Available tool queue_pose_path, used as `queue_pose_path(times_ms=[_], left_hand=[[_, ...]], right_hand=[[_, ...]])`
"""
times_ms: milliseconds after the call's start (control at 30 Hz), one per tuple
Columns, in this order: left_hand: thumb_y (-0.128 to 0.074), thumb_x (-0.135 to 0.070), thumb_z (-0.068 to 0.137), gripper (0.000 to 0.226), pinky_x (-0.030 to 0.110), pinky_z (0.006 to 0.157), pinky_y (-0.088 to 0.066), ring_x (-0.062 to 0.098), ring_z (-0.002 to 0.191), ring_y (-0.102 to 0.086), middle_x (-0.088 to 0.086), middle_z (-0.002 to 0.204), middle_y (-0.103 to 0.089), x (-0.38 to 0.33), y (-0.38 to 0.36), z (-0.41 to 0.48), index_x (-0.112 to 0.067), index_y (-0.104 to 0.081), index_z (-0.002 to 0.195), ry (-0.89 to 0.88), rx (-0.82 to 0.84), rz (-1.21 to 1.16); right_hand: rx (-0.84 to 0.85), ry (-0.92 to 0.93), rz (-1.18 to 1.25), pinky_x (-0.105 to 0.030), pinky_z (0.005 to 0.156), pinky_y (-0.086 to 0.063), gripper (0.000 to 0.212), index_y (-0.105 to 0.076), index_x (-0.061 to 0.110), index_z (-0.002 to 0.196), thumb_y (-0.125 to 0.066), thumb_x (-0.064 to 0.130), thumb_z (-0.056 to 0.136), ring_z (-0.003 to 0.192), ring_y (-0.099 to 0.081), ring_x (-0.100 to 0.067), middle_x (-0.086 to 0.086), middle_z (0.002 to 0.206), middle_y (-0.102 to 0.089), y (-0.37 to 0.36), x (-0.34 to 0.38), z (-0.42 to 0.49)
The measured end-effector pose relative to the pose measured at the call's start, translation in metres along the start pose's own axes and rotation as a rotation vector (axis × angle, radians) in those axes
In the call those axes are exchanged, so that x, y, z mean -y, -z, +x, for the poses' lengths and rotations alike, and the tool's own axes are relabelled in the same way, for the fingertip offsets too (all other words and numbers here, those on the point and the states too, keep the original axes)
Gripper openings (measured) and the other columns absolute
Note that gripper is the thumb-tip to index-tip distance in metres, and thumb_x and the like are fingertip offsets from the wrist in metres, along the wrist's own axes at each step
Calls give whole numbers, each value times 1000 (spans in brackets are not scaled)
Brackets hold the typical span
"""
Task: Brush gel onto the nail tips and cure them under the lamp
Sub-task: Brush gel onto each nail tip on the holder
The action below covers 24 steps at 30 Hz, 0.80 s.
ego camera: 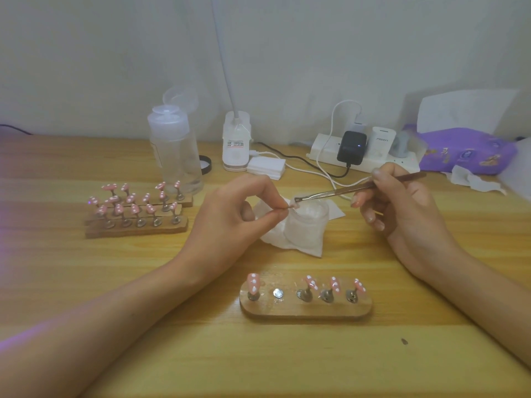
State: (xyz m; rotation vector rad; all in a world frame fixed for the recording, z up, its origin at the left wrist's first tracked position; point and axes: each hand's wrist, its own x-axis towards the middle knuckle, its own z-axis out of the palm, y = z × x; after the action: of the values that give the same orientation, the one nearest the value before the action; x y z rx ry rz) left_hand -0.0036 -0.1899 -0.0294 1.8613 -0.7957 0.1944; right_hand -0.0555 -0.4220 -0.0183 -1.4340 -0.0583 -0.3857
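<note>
My left hand (241, 208) pinches a small pink nail tip (292, 206) on its stand, held at the rim of a frosted gel jar (307, 225). My right hand (402, 202) grips a thin gel brush (344, 191) whose tip sits over the jar's mouth, close to the nail tip. In front of me a wooden holder (306, 307) carries pink nail tips with white dots (253, 282); one metal peg (277, 293) on it is bare. The white gooseneck lamp (235, 142) stands at the back.
Several more wooden holders with pink nail tips (138, 208) sit at the left. A clear bottle (175, 150), a stack of cotton pads (266, 167), a power strip with chargers (362, 153) and a purple tissue pack (465, 150) line the back. White paper (287, 239) lies under the jar.
</note>
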Motion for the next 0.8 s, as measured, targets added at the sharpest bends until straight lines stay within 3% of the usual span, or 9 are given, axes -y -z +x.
queue_pose_path(times_ms=[200,333,400,567,700,800], left_hand=[[-76,-9,85,18,8,49,-27,5,43,-31,-32,59,-53,-2,0,0,-20,-65,76,-3,4,-3],[-76,-9,85,17,8,49,-27,4,43,-31,-31,60,-54,-1,0,0,-19,-66,76,-1,7,-15],[-76,-9,85,18,6,48,-26,4,42,-32,-31,59,-55,-1,0,0,-20,-65,76,-5,13,-16],[-78,-11,83,17,7,47,-30,0,43,-43,-20,69,-65,-1,0,1,-22,-68,74,37,17,-75],[-79,-11,82,15,6,47,-32,-4,46,-50,-15,73,-68,-3,0,1,-20,-70,74,57,29,-107],[-79,-14,83,12,9,47,-33,-1,45,-46,-14,73,-68,-2,1,1,-20,-71,75,70,41,-119]], right_hand=[[-43,-20,1,-16,42,-35,29,-50,22,70,-51,22,99,46,-47,-10,-4,63,-68,2,0,0],[3,-24,-8,-16,42,-34,29,-54,29,65,-56,31,94,47,-48,-10,-4,64,-68,-2,1,-1],[-33,-37,-12,-16,41,-34,29,-50,24,69,-52,23,98,46,-47,-10,-4,62,-67,-1,1,0],[8,0,-10,-16,42,-34,25,-49,25,70,-52,27,95,48,-47,-9,-3,63,-66,-1,1,-1],[-53,-20,-2,-15,40,-32,29,-44,19,73,-46,16,102,46,-45,-8,-2,60,-65,2,0,0],[9,20,9,-15,41,-32,29,-52,25,70,-51,25,99,48,-47,-9,-3,64,-67,0,1,0]])
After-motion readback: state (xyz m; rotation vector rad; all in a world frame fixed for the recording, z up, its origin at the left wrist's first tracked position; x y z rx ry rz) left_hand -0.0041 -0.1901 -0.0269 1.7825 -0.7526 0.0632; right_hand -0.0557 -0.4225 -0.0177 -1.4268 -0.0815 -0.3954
